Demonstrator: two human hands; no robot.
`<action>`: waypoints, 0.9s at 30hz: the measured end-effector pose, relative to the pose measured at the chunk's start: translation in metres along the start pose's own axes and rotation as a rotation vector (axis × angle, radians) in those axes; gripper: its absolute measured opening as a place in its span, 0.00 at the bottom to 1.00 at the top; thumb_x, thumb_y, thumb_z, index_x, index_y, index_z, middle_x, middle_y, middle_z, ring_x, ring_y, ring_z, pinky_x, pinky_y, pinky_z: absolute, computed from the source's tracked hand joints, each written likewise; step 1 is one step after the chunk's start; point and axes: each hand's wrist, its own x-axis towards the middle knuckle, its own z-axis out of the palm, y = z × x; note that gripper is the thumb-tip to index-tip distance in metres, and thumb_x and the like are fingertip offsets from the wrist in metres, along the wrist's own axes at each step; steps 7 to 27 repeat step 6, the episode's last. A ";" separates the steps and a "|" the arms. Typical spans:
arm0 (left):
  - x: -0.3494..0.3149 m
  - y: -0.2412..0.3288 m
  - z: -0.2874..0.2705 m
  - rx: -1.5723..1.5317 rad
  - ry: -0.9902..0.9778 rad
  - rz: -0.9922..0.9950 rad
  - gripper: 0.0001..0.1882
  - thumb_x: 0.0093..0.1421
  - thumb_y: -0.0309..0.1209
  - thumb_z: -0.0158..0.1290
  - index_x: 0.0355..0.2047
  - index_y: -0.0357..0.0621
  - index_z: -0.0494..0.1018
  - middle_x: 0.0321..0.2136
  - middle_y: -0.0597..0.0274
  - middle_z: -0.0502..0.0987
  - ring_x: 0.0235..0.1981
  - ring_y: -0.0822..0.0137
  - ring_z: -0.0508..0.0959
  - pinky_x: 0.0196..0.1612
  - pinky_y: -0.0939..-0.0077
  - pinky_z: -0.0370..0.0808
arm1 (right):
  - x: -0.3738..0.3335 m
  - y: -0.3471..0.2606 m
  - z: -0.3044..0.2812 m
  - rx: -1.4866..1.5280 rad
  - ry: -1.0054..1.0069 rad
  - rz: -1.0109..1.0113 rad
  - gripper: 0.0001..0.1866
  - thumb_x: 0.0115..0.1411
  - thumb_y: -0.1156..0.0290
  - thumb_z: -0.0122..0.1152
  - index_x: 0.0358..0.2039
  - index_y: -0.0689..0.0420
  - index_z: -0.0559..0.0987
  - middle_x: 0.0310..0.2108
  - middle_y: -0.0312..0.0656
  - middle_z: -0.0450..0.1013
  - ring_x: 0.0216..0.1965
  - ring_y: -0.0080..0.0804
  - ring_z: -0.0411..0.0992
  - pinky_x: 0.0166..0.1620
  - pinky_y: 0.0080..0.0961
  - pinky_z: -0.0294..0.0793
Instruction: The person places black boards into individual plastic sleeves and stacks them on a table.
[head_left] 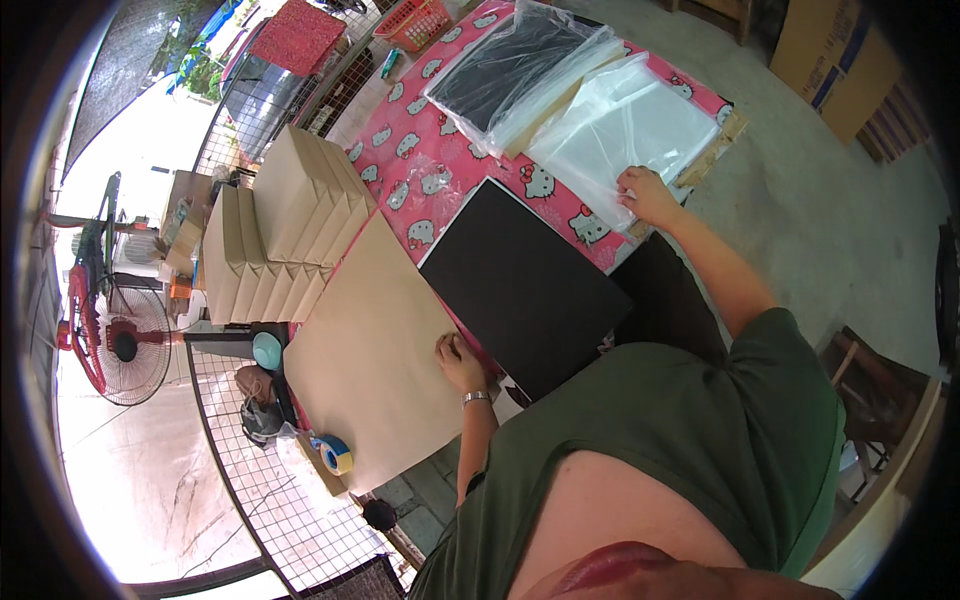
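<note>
My right hand (pixel 648 196) reaches to the far right, fingers pinched on the near edge of a stack of clear plastic bags (pixel 630 125). My left hand (pixel 461 364), with a metal watch band at its wrist, rests on a large sheet of brown paper (pixel 375 370); its fingers are loosely bent and a little apart, with nothing plainly held. Between my hands lies a black rectangular stack (pixel 525 285) with a pale edge, close against my body. Beyond it, a black stack in clear plastic (pixel 525 75) sits beside the bags.
Brown-wrapped parcels (pixel 305 200) are piled at the left on a pink printed tablecloth (pixel 440 140). A tape roll (pixel 332 455) sits at the brown paper's near corner. A red fan (pixel 120 345) stands left, a red basket (pixel 412 24) far back, and a cardboard box (pixel 825 60) far right.
</note>
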 end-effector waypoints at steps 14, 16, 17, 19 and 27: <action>-0.001 0.002 -0.017 -0.347 0.009 -0.123 0.14 0.63 0.34 0.45 0.46 0.41 0.70 0.49 0.52 0.69 0.50 0.55 0.69 0.54 0.60 0.64 | 0.001 -0.026 -0.051 0.312 -0.455 0.178 0.13 0.47 0.62 0.66 0.27 0.57 0.77 0.35 0.41 0.75 0.41 0.33 0.72 0.45 0.36 0.67; -0.001 0.002 -0.017 -0.347 0.009 -0.123 0.14 0.63 0.34 0.45 0.46 0.41 0.70 0.49 0.52 0.69 0.50 0.55 0.69 0.54 0.60 0.64 | 0.001 -0.026 -0.051 0.312 -0.455 0.178 0.13 0.47 0.62 0.66 0.27 0.57 0.77 0.35 0.41 0.75 0.41 0.33 0.72 0.45 0.36 0.67; -0.001 0.002 -0.017 -0.347 0.009 -0.123 0.14 0.63 0.34 0.45 0.46 0.41 0.70 0.49 0.52 0.69 0.50 0.55 0.69 0.54 0.60 0.64 | 0.001 -0.026 -0.051 0.312 -0.455 0.178 0.13 0.47 0.62 0.66 0.27 0.57 0.77 0.35 0.41 0.75 0.41 0.33 0.72 0.45 0.36 0.67; -0.001 0.002 -0.017 -0.347 0.009 -0.123 0.14 0.63 0.34 0.45 0.46 0.41 0.70 0.49 0.52 0.69 0.50 0.55 0.69 0.54 0.60 0.64 | 0.001 -0.026 -0.051 0.312 -0.455 0.178 0.13 0.47 0.62 0.66 0.27 0.57 0.77 0.35 0.41 0.75 0.41 0.33 0.72 0.45 0.36 0.67; -0.001 0.002 -0.017 -0.347 0.009 -0.123 0.14 0.63 0.34 0.45 0.46 0.41 0.70 0.49 0.52 0.69 0.50 0.55 0.69 0.54 0.60 0.64 | 0.001 -0.026 -0.051 0.312 -0.455 0.178 0.13 0.47 0.62 0.66 0.27 0.57 0.77 0.35 0.41 0.75 0.41 0.33 0.72 0.45 0.36 0.67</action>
